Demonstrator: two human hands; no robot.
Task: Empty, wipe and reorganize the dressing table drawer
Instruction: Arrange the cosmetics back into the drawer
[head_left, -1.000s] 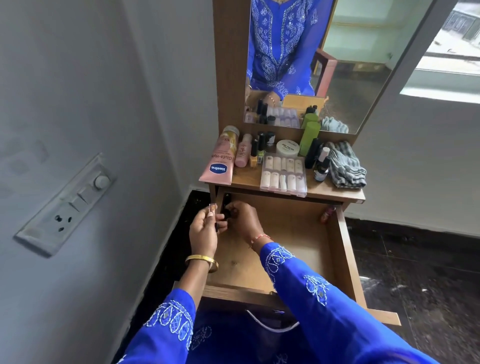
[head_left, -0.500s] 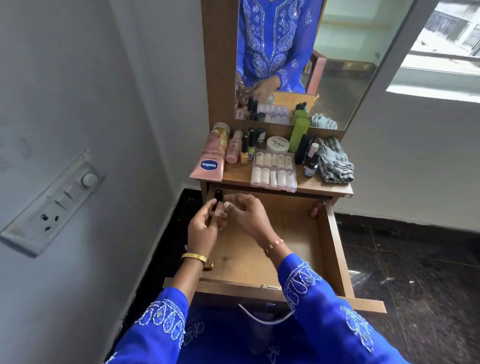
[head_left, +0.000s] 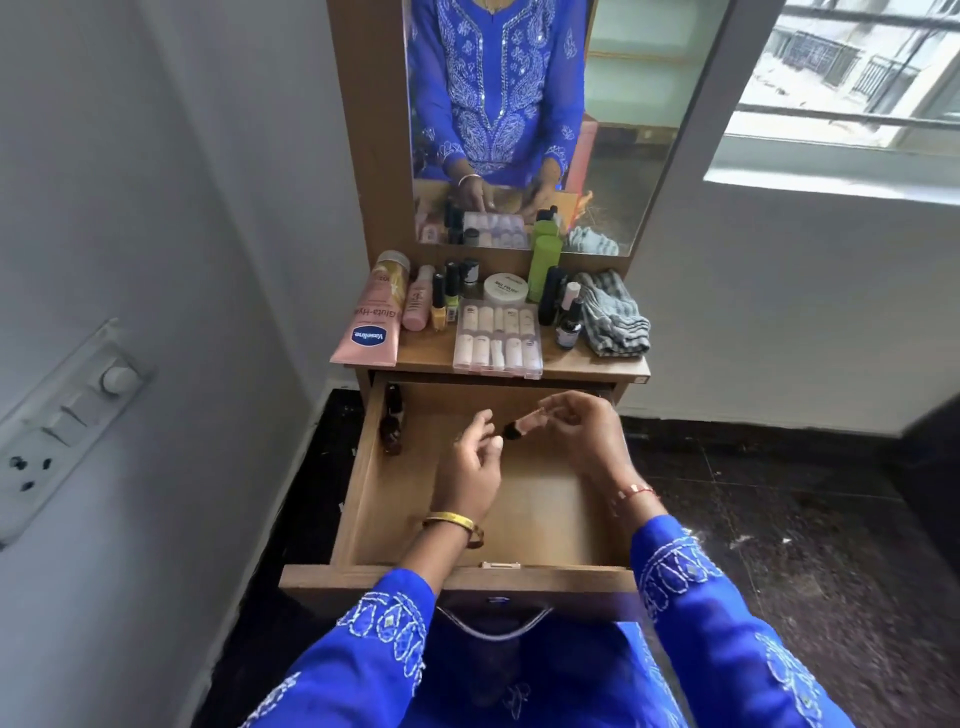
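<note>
The wooden drawer (head_left: 395, 499) of the dressing table is pulled out towards me. My right hand (head_left: 587, 436) pinches a small pink bottle with a black cap (head_left: 524, 427) above the drawer's middle. My left hand (head_left: 470, 467) hovers just left of the cap, fingers loosely curled, holding nothing. Two small dark bottles (head_left: 390, 431) lie against the drawer's left wall near the back. Most of the drawer floor is bare wood.
On the table top (head_left: 597, 366) stand a pink Vaseline tube (head_left: 370, 322), small bottles, a clear case of pale pieces (head_left: 497, 338), a white jar (head_left: 505, 288), a green bottle (head_left: 544, 267) and a folded grey cloth (head_left: 613, 317). Mirror behind, wall with switch panel (head_left: 62, 431) left, dark floor right.
Both hands moved right from the drawer's back-left corner to its middle. The small pink bottle passed into my right hand, and my left hand let go of it.
</note>
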